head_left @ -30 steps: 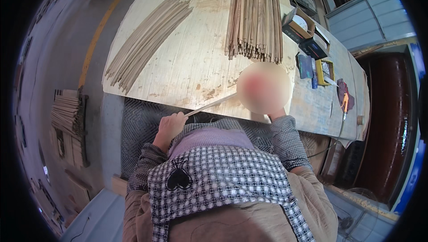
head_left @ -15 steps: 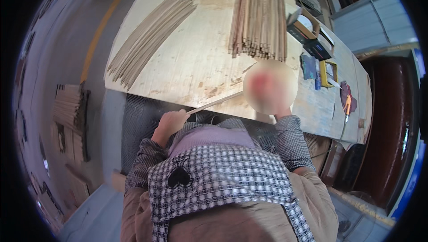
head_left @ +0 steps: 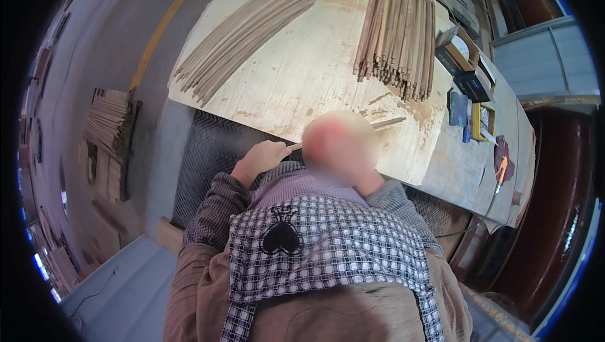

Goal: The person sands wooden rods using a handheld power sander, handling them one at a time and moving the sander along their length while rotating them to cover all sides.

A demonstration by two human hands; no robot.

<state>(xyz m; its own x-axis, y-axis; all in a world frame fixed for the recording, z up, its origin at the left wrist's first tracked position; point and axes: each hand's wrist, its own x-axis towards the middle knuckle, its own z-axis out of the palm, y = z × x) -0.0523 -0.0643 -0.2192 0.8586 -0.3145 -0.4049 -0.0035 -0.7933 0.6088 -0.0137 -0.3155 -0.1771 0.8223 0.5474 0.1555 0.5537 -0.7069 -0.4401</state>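
A thin wooden stick (head_left: 391,123) slants across the near edge of the worktable. Its near end is in my left hand (head_left: 261,157), whose fingers are closed round it. My right hand (head_left: 357,164) is over the middle of the stick, close in front of my body. A round blurred patch covers its fingers. Inside the patch a reddish shape shows, too smeared to name. Beyond the patch, the stick's far end lies over the tabletop.
On the pale wooden worktable (head_left: 296,84) lie a spread of thin sticks (head_left: 246,33) at left and a thicker stack (head_left: 397,39) at right. An open box (head_left: 459,49), a yellow tray (head_left: 484,121) and an orange-handled air gun (head_left: 501,169) with a hose sit along the right. Bundled strips (head_left: 107,128) stand at far left.
My right hand has come left along the stick, nearer to my left hand, uncovering the stick's far end. My left hand still holds the near end. The whole view has shifted a little.
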